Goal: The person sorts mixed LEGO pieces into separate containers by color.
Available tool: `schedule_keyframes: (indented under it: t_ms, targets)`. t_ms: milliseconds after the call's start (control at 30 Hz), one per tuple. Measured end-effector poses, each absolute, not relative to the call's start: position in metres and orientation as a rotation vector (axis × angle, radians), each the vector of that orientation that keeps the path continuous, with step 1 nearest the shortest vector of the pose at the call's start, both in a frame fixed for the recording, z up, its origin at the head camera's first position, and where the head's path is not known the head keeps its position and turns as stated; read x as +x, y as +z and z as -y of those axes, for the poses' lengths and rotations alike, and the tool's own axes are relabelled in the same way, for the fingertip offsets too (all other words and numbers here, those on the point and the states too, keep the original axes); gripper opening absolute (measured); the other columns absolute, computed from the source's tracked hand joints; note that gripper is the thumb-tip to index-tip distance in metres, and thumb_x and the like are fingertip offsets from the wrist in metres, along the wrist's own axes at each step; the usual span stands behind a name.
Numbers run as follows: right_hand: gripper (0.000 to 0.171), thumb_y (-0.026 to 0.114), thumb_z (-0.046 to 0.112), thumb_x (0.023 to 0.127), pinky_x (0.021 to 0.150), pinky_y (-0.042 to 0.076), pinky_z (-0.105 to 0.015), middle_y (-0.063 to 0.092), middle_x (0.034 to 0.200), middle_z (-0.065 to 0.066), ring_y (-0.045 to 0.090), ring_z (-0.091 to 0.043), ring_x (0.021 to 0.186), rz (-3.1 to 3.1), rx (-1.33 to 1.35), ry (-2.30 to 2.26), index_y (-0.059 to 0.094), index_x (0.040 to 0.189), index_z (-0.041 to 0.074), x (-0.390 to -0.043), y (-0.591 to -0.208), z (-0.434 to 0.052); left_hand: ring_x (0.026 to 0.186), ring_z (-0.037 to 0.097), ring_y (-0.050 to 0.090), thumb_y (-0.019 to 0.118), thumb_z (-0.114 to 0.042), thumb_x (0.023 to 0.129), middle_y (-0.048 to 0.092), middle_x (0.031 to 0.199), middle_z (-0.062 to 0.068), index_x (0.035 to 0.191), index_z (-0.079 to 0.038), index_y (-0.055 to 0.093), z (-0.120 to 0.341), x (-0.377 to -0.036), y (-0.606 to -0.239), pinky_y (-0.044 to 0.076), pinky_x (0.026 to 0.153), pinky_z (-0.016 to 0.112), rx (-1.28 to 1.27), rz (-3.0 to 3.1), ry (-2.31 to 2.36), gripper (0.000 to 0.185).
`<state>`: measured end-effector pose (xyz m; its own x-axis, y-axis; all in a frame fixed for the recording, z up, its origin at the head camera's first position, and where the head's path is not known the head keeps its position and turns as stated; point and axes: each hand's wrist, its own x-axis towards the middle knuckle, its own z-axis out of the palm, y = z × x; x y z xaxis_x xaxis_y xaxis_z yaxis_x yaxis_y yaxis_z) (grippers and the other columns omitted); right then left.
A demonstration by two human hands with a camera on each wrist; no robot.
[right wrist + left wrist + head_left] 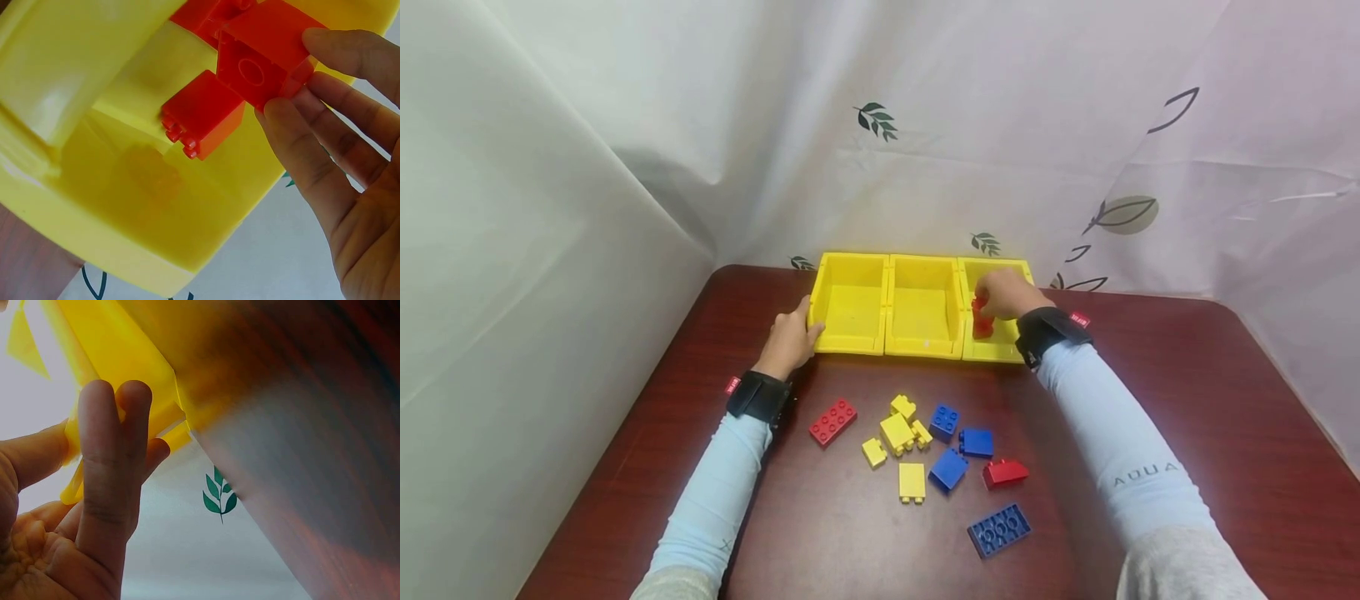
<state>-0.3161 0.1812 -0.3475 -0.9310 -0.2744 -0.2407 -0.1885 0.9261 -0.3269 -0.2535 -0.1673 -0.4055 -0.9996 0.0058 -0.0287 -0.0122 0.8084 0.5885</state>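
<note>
Three yellow bins stand joined in a row at the back of the table. My left hand (787, 340) grips the outer side wall of the left bin (850, 344), thumb on one side and fingers on the other in the left wrist view. My right hand (1009, 293) is over the right bin (1017, 263), pinching a red toy brick (265, 53) between thumb and fingers. Below that brick, another red brick (206, 112) lies inside the bin with its studs sideways. Part of a further red brick (203, 19) shows at the top of the right wrist view.
In front of the bins lie several yellow bricks (912, 482), several blue bricks (949, 470), a long red brick (833, 422), a sloped red brick (1005, 473) and an upturned dark blue brick (1000, 531). A white patterned curtain (925, 183) hangs close behind the bins.
</note>
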Motion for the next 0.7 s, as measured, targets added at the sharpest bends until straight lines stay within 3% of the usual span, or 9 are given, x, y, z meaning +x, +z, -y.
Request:
schedule_keyframes:
  t_ms: [467, 700]
  targets:
    - [0.027, 0.076, 0.007, 0.084, 0.092, 0.055, -0.045, 0.071, 0.106, -0.015, 0.062, -0.031, 0.092, -2.8, -0.309, -0.46, 0.071, 0.11, 0.003, -0.313, -0.347, -0.18, 0.093, 0.03, 0.063, 0.061, -0.024, 0.097, 0.06, 0.121, 0.017, 0.154, -0.014, 0.027, 0.168, -0.253, -0.406, 0.054, 0.096, 0.043, -0.01, -2.964, 0.972, 0.067]
    - [0.037, 0.074, 0.012, 0.087, 0.094, 0.053, -0.049, 0.068, 0.115, -0.019, 0.061, -0.032, 0.096, -2.833, -0.38, -0.434, 0.066, 0.121, 0.0, -0.303, -0.335, -0.184, 0.092, 0.029, 0.063, 0.061, -0.025, 0.097, 0.06, 0.119, 0.017, 0.154, -0.014, 0.027, 0.168, -0.254, -0.407, 0.054, 0.096, 0.043, -0.005, -2.967, 0.969, 0.067]
